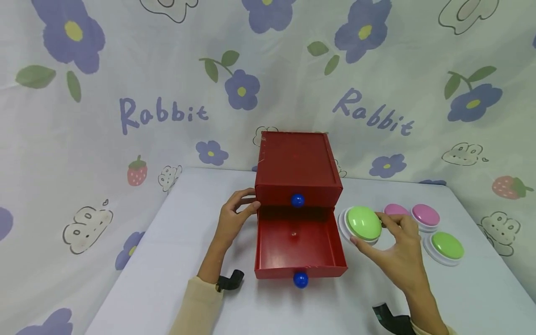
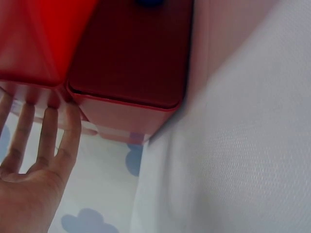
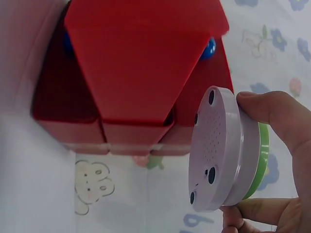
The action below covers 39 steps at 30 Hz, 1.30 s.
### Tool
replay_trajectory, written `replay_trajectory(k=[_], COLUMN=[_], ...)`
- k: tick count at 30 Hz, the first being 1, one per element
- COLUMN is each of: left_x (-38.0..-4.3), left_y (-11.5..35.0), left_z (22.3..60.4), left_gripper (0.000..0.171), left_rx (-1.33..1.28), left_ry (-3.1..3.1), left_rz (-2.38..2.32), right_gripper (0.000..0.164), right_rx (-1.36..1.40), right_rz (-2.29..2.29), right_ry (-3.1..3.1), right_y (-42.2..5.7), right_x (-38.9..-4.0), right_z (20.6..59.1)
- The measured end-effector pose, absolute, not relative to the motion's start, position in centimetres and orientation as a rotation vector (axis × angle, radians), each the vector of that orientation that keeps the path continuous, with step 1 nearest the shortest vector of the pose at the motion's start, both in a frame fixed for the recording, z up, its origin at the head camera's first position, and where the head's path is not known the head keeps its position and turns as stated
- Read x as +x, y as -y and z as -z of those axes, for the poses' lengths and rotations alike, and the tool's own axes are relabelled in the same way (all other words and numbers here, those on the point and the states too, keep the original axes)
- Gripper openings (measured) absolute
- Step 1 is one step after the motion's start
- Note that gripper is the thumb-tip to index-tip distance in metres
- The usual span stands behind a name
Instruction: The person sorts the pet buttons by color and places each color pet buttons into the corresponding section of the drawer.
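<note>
"Logging hands first. Left?"

"Left hand: fingers spread and mostly straight, tips on the left side of the red cabinet. Touching it, not gripping."

"Right?"

"Right hand: pinching the held button, thumb on one side, fingers on the other. Gap between them is just the button's width."

"Which button, and where?"

"Green dome, white base. Lifted clear of the worktop, just right of the cabinet. Right wrist view catches its underside: dark round feet, cluster of small holes. Tilted there."

"Cabinet state?"

"Three drawers stacked. Middle drawer pulled out, blue knob on its front. Top drawer pushed in, with its own upper knob. Bottom one's in, seen from the wrist views."

"Other buttons?"

"On the worktop, right side. Pink button beyond the right hand, second pink one beside it, partly hidden by that hand. Spare green button nearer the viewer, right of the wrist."

"Background?"

"Pale cloth, purple flowers, 'Rabbit' lettering."
</note>
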State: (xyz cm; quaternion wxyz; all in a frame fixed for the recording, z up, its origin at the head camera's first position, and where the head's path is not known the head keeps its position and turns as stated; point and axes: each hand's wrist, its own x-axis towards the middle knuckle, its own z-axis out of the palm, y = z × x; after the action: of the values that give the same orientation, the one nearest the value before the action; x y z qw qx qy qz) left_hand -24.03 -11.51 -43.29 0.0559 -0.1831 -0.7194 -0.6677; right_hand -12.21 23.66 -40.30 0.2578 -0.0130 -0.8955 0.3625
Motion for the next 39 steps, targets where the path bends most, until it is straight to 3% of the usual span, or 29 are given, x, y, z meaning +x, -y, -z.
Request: replay_trajectory(k=[39], left_x=[-24.2], left_y=[11.6], left_z=[43.3], left_gripper=[0.04], left_rx=[-0.57], left_ry=[2.175], left_rz=[2.022], right_gripper=[0.069], right_rx=[0.331], right_rz=[-1.17], right_ry=[2.433], right_y=[-13.2], right_x=[-12.5], right_z=[39.1])
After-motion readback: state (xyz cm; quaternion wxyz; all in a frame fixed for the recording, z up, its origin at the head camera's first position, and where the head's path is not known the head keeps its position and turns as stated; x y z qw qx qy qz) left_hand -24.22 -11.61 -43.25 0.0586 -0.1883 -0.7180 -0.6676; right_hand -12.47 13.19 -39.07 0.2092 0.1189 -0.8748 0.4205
